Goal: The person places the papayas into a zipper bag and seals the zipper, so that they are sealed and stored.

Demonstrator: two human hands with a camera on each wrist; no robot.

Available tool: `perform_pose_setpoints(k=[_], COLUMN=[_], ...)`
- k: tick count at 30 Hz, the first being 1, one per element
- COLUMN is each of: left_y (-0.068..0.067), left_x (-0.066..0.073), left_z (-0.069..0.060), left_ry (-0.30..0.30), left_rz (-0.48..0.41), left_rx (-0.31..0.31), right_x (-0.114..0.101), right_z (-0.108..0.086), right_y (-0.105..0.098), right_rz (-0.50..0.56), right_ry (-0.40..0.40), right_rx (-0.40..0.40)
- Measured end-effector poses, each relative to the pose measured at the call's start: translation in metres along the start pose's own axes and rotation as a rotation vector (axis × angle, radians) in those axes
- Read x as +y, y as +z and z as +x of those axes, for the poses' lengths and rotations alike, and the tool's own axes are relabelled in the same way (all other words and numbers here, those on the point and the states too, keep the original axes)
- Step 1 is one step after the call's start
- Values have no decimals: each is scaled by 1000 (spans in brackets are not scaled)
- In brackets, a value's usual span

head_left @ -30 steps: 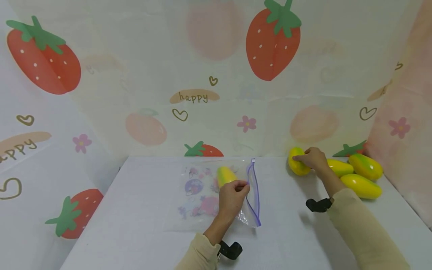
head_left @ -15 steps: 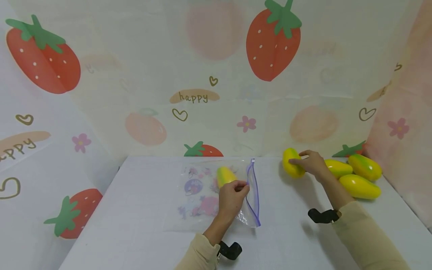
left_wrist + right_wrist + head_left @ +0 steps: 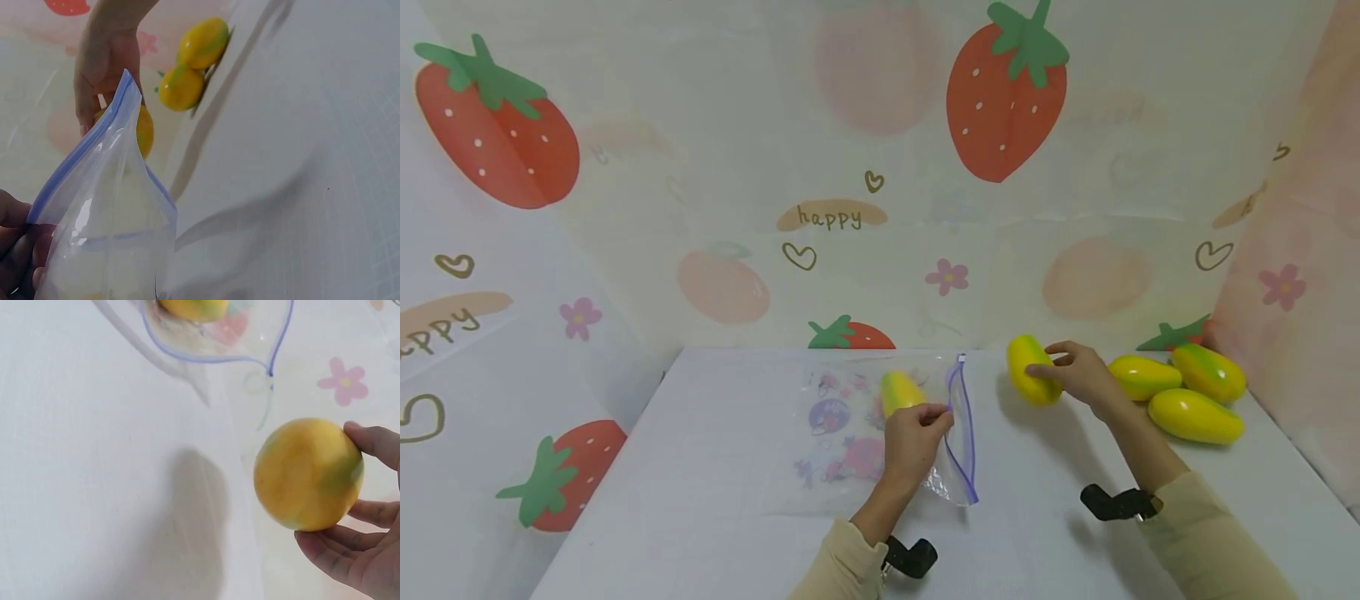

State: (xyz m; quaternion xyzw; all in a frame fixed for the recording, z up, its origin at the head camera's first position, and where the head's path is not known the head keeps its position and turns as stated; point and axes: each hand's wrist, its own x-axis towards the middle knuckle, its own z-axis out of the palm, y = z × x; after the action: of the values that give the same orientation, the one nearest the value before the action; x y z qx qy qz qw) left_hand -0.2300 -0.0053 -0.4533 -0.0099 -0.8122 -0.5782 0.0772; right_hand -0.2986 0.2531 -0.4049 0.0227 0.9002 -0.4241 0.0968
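My left hand (image 3: 913, 442) pinches the purple zip edge of a clear printed zip bag (image 3: 842, 492), keeping its mouth parted toward the right. Inside the bag lies one yellow-green mango (image 3: 901, 392), partly covered by that hand. In the left wrist view the bag's lifted rim (image 3: 81, 150) stands between the two hands. My right hand (image 3: 1078, 375) grips another mango (image 3: 1030, 371) between thumb and fingers, above the table and right of the bag's mouth. Seen from the right wrist, this mango (image 3: 306, 475) is held at its side, apart from the bag.
Three more mangoes, one in front (image 3: 1195, 415), one behind (image 3: 1210, 372) and one to the left (image 3: 1142, 377), lie at the table's right end. A strawberry-print cloth (image 3: 880, 167) hangs behind the white table (image 3: 662, 500).
My right hand has carried its mango leftward, away from the other mangoes and nearer the bag. The left hand keeps its place on the bag's edge.
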Motion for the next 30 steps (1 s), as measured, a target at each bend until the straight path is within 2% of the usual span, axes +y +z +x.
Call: perform_pose_setpoints(k=[14, 30], left_y=[2, 2], left_x=[0, -1], left_z=[2, 2], left_ry=[-13, -2], left_rz=[-16, -25], left_rx=[16, 26], right_x=[-9, -14], right_z=[-10, -12], right_y=[19, 40], right_rz=[-28, -35], right_ry=[-35, -75], right_rx=[-47, -108])
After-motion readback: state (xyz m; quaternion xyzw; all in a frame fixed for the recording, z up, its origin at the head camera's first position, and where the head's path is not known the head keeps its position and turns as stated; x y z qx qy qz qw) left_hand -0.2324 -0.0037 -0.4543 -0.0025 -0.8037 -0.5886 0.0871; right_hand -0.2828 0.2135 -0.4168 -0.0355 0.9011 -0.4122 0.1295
